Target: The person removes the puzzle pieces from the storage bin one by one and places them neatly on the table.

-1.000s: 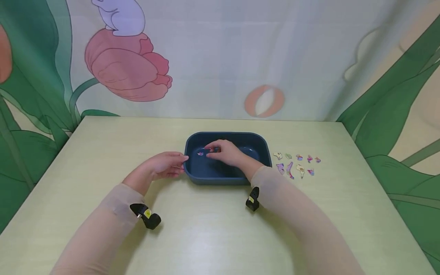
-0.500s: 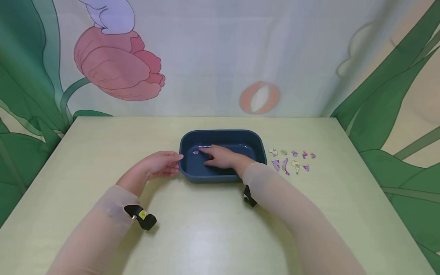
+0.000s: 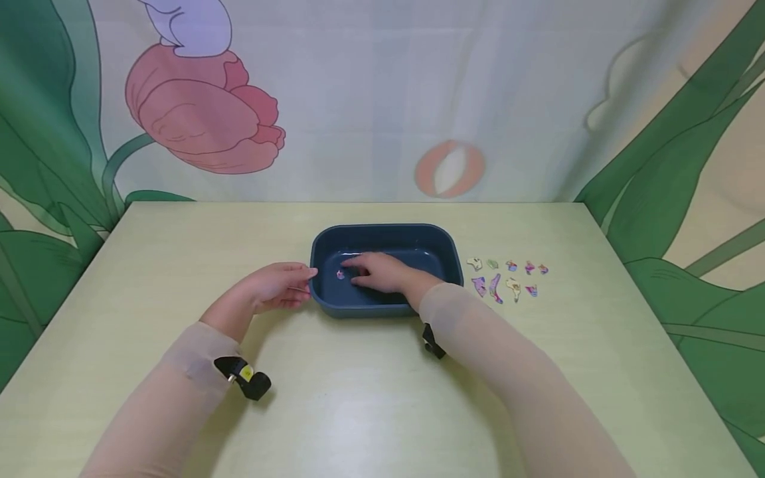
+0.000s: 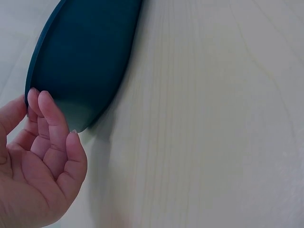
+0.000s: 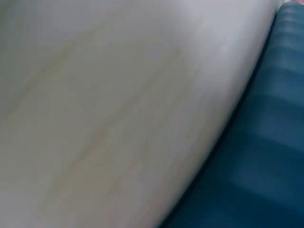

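A dark blue rectangular plastic tub [image 3: 382,312] sits mid-table in the head view. My left hand [image 3: 281,285] holds its left end, thumb at the rim and fingers against the outside wall; the left wrist view shows the same left hand [image 4: 45,161] with its fingers bent along the tub [image 4: 90,52]. Inside the tub, my right hand [image 3: 382,272] reaches low, index finger extended and thumb apart from it. Just left of that fingertip lies a tiny pink-purple flat cutout [image 3: 340,274]. The right wrist view catches the tub's outer wall [image 5: 256,156] but no hand.
To the right of the tub, several small colourful flat cutouts [image 3: 495,288] lie in two rough rows on the pale wooden table [image 3: 358,398]. A printed curtain [image 3: 358,99] with flowers and leaves hangs behind the table's far edge.
My right hand has lowered in the tub and straightened its index finger. The tiny cutout has turned and shifted slightly nearer to me. My left hand stays at the tub's end.
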{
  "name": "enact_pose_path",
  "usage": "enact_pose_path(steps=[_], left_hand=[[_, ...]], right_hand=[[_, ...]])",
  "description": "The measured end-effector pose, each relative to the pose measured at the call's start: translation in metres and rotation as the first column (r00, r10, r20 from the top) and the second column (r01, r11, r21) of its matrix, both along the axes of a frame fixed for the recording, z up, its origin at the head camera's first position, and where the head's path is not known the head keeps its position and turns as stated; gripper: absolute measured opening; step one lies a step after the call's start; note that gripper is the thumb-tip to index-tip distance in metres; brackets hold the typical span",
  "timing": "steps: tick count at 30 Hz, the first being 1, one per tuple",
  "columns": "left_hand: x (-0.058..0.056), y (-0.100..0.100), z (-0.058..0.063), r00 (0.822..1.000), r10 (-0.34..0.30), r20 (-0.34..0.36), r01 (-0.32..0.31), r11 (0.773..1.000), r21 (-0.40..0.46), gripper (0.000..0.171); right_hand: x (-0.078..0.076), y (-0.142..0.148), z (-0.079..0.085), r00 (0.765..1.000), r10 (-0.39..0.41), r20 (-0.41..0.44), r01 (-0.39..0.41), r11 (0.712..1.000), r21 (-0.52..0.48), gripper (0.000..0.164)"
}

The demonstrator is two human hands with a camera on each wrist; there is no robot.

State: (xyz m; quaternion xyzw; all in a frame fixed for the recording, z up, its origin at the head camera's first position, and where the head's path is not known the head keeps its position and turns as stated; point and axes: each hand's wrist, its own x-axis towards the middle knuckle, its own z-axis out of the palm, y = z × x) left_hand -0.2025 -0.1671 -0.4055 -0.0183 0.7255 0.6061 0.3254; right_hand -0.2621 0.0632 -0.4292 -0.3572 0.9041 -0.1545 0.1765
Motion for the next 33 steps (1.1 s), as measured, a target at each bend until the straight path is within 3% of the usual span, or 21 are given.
enact_pose_path(steps=[3, 5, 17, 29, 33], left_hand=[[0.0003, 0.0011, 0.0014, 1.0, 0.0, 0.005, 0.0, 1.0, 0.002, 0.029], [0.0011, 0.001, 0.0026, 1.0, 0.001, 0.007, -0.001, 1.0, 0.004, 0.029], [0.0017, 0.0009, 0.0038, 1.0, 0.004, 0.008, -0.004, 1.0, 0.009, 0.029], [0.0009, 0.0002, 0.001, 1.0, 0.008, 0.01, -0.008, 1.0, 0.018, 0.028], [0.0, 0.0002, -0.0002, 1.0, 0.007, 0.013, -0.008, 1.0, 0.024, 0.028]], right_hand=[[0.0018, -0.0003, 0.0022, 0.996, 0.072, -0.043, -0.069, 0.995, 0.066, 0.042], [0.0026, -0.0013, 0.0032, 0.995, 0.093, -0.043, -0.09, 0.994, 0.058, 0.038], [0.0031, -0.0015, 0.0023, 0.994, 0.106, -0.004, -0.106, 0.991, -0.078, 0.029], [0.0075, -0.0046, 0.0028, 0.991, 0.092, -0.097, -0.097, 0.994, -0.056, 0.028], [0.0099, -0.0044, 0.0039, 0.985, 0.13, -0.114, -0.139, 0.988, -0.068, 0.026]])
